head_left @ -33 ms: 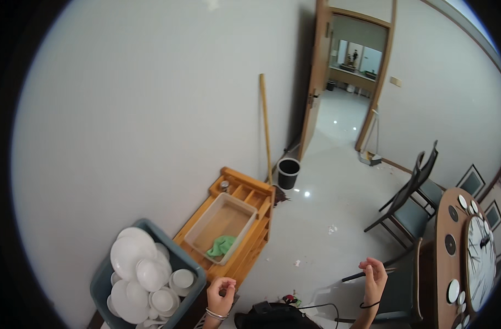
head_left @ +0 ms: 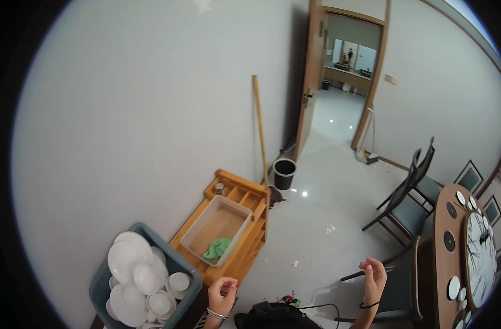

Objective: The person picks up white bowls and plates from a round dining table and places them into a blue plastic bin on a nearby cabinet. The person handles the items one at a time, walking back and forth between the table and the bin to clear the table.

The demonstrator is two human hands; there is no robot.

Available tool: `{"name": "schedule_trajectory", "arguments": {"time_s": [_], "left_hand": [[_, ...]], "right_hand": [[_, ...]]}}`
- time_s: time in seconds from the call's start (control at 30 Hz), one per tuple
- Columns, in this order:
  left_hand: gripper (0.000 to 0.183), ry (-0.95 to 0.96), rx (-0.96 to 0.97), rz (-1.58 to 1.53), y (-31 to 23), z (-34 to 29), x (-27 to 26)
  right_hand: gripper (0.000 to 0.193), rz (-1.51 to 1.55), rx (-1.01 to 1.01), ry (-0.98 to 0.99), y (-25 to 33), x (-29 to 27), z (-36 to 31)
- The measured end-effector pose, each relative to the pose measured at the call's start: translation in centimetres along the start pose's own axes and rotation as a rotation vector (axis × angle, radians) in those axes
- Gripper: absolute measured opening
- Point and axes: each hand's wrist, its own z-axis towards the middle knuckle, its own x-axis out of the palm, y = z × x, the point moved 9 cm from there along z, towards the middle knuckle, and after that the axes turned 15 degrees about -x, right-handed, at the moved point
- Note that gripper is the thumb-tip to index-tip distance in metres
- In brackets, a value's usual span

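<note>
My left hand [head_left: 222,296], with bracelets at its wrist, is raised at the lower middle, its fingers curled together and nothing visible in them. It is nearest to a wooden serving cabinet [head_left: 245,262] and a grey-blue tub [head_left: 191,300] of white plates [head_left: 128,257] and bowls [head_left: 161,302]. On the cabinet top sits a clear plastic bin [head_left: 204,219] with a green cloth [head_left: 217,248] inside. My right hand [head_left: 374,278], a dark band round its wrist, hangs in the air near a dark chair [head_left: 400,285]. Its fingers are loosely bent and apart, holding nothing.
A round dining table [head_left: 443,219] set with small plates stands at the right, with more chairs [head_left: 408,211] by it. A black waste bin [head_left: 284,174] and a wooden pole [head_left: 260,129] are near an open door [head_left: 310,71]. Paper scraps [head_left: 330,228] litter the floor.
The whole scene has shifted slightly leftward in the view. Both hands keep their pose, and no object has been taken or put down.
</note>
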Motion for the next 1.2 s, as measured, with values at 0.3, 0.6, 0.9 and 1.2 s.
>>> {"name": "schedule_trajectory", "arguments": {"time_s": [0.3,0.6,0.9,1.2], "left_hand": [[0.008,0.316,-0.044,-0.036,-2.1,5.5,18.6],[0.01,0.595,-0.057,0.078,-4.1,10.5,32.5],[0.009,0.921,-0.075,0.153,-3.9,19.9,49.5],[0.009,1.29,0.109,0.36,-9.1,28.1,66.6]], "right_hand": [[0.017,-0.001,0.024,-0.227,-5.1,-10.7,4.0],[0.015,-0.097,0.078,-0.566,-7.1,-19.5,3.9],[0.014,-0.337,0.1,-0.906,-7.9,-21.4,6.4],[0.014,-0.382,0.119,-1.092,-10.2,-17.8,14.3]]}}
